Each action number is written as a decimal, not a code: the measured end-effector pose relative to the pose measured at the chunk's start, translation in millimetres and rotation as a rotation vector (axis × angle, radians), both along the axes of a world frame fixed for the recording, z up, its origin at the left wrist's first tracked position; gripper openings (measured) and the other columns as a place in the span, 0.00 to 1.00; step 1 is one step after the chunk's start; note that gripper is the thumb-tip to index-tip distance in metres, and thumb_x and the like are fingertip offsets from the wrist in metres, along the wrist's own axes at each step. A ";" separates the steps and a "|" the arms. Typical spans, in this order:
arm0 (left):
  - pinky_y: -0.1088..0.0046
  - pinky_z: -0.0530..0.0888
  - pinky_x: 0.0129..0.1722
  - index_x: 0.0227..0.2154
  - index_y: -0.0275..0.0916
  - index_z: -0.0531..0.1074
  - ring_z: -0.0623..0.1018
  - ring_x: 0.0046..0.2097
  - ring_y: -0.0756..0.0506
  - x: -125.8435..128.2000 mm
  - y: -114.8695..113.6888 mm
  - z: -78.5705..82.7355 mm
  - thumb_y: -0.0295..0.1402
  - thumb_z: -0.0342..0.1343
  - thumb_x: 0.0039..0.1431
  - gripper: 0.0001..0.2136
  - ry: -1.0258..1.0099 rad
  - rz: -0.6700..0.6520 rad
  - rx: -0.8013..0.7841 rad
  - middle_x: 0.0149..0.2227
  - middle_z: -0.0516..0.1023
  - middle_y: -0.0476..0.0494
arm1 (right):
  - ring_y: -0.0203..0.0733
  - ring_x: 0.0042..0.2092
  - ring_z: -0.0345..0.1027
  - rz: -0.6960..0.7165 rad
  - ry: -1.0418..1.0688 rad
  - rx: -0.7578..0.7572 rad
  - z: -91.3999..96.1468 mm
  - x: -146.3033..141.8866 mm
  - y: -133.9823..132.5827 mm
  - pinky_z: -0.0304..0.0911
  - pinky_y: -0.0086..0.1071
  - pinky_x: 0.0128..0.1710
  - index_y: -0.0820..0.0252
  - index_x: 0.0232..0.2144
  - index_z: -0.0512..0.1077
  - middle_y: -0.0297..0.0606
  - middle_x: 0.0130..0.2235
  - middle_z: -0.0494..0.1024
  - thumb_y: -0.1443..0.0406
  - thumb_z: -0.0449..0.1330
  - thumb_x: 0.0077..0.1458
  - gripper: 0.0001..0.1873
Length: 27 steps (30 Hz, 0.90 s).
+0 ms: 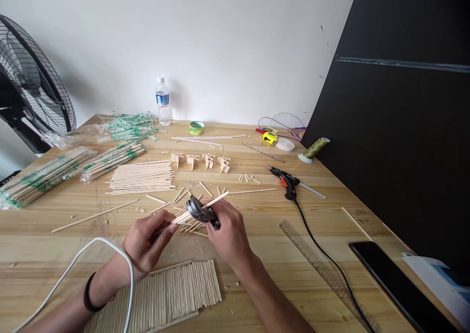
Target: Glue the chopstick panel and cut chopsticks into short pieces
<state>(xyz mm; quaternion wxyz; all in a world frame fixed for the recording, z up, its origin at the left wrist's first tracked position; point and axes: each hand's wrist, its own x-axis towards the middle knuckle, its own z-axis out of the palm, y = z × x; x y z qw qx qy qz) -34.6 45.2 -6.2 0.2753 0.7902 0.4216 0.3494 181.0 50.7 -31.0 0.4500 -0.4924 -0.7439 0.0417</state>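
My left hand [151, 240] grips a few pale wooden chopsticks [183, 218] between thumb and fingers, near the centre of view. They slant up to the right, and their upper part passes at the jaws of dark hand cutters [198, 209]. My right hand [230, 227] is wrapped round the cutters; its fingers partly hide the handles, and whether the jaws touch the wood I cannot tell. Cut stick pieces [193, 225] lie in a loose pile beneath. Below my hands lies a panel [176, 291] of sticks set side by side, partly covered by my left forearm.
Loose chopsticks [141, 177] and wrapped bundles [44, 174] lie left. Small stick assemblies [193, 161] stand behind. At right are a glue gun [285, 181] with its cord, a ruler [319, 269] and a phone [400, 286]. A white cable [128, 264] crosses my left arm.
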 end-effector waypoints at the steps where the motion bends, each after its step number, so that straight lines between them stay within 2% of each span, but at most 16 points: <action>1: 0.75 0.58 0.26 0.34 0.39 0.71 0.62 0.24 0.52 -0.1 0.0 -0.5 0.35 0.50 0.70 0.09 -0.002 0.003 -0.002 0.21 0.63 0.56 | 0.47 0.37 0.75 0.000 0.000 -0.004 -0.1 0.0 0.0 0.68 0.35 0.37 0.55 0.35 0.72 0.39 0.33 0.81 0.79 0.58 0.50 0.16; 14: 0.76 0.54 0.23 0.34 0.38 0.69 0.57 0.23 0.53 -0.1 -0.7 1.1 0.38 0.51 0.70 0.10 -0.037 -0.017 -0.105 0.21 0.57 0.58 | 0.43 0.32 0.70 0.028 0.041 -0.098 -1.8 0.3 -0.5 0.61 0.31 0.33 0.54 0.32 0.68 0.35 0.30 0.76 0.77 0.58 0.49 0.13; 21: 0.76 0.55 0.24 0.34 0.38 0.69 0.58 0.24 0.52 -0.6 -1.3 2.2 0.39 0.50 0.70 0.11 -0.040 -0.045 -0.134 0.22 0.57 0.57 | 0.41 0.29 0.64 0.026 0.027 -0.091 -1.0 0.9 -1.9 0.56 0.31 0.30 0.53 0.26 0.60 0.32 0.26 0.71 0.73 0.58 0.51 0.12; 27: 0.76 0.58 0.24 0.35 0.38 0.71 0.61 0.25 0.51 -2.5 1.6 3.0 0.41 0.50 0.70 0.13 -0.025 -0.078 -0.145 0.23 0.61 0.55 | 0.40 0.27 0.63 0.007 0.027 -0.125 2.0 2.9 -2.4 0.54 0.31 0.29 0.53 0.25 0.59 0.31 0.24 0.69 0.71 0.58 0.55 0.12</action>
